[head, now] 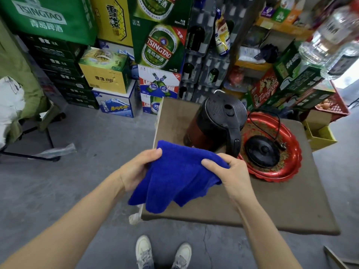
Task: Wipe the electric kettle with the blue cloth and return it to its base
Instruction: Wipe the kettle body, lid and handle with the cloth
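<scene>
Presently both hands, left hand (138,169) and right hand (231,175), pinch the blue terry cloth (174,183) above the brown tabletop's (272,206) near-left corner; dark red-and-black electric kettle (213,123) stands mid-table, beside its round black base (262,154) on the red scalloped tray (291,167)

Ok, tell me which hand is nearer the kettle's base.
Right. The right hand grips the blue cloth just left of the base on the red tray; the left hand is farther left.
</scene>
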The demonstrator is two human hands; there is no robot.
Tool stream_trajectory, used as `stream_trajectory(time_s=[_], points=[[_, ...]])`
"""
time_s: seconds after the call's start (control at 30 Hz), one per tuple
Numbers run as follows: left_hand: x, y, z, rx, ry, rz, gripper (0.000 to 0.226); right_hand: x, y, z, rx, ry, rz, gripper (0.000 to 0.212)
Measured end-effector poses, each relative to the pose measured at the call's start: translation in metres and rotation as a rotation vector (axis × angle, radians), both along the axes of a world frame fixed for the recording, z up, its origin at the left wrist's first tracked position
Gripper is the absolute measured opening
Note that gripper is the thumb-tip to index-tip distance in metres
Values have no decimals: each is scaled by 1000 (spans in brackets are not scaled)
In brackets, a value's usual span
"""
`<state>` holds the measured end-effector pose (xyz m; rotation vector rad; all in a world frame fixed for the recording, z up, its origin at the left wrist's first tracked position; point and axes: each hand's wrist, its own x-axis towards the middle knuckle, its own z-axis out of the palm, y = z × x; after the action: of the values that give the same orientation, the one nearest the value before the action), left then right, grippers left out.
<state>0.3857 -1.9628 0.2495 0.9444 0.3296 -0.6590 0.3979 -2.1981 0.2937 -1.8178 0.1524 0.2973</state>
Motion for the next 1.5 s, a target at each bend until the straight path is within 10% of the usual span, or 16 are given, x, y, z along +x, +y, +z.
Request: stream_trajectory(time_s=[0.27,0.4,0.5,0.7,0.83,1.27,1.5], points=[[-25,-53,-50,-403,189,433,93,-5,-33,-32,-150,-185,-423,30],[-4,-51,-51,-259,58,768,64,3,-43,-57,-165,-164,-355,86],[20,-73,-45,54,-83,918,30,19,-19,-75,-129,-271,-232,89],[69,-133,-49,799,-602,798,60,61,-11,-75,-52,-527,-401,64],[112,-160,-44,1158,-1101,363,71,100,-19,-48,-67,-597,-466,51],[35,-142,-46,1638,-1459,-191,78,91,-54,22,252,-465,-395,43],[121,-172,74,1751,-1220,143,70,86,-48,57,478,-365,-439,37]])
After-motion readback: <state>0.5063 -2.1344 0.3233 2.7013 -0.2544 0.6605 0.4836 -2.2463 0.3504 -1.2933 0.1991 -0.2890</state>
